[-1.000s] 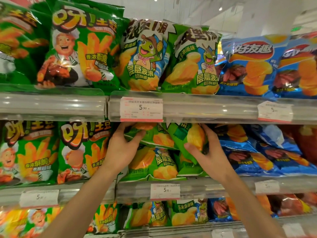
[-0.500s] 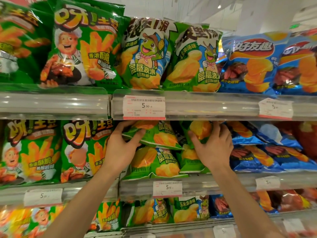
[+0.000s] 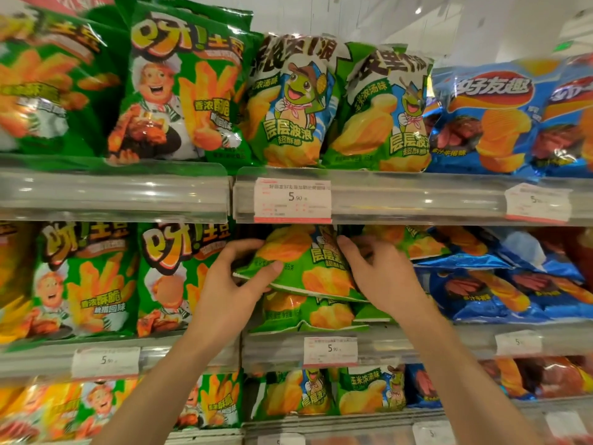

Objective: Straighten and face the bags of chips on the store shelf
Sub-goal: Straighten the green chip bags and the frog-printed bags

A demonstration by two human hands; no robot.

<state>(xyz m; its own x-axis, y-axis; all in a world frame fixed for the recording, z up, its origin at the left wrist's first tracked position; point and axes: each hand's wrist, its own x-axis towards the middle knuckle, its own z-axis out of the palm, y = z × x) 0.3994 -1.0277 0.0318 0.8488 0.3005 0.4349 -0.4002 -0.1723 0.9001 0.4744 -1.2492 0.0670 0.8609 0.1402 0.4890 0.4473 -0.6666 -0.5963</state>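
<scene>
On the middle shelf (image 3: 378,346), both hands hold one green bag (image 3: 308,268) that lies flat on top of another green bag (image 3: 308,311). The left hand (image 3: 231,284) grips its left end, thumb on the front and fingers curled over the top. The right hand (image 3: 382,274) grips its right end, fingers curled round the edge. To the left stand fries bags (image 3: 167,277); to the right lie blue bags (image 3: 500,293). A price tag (image 3: 330,351) hangs just below.
</scene>
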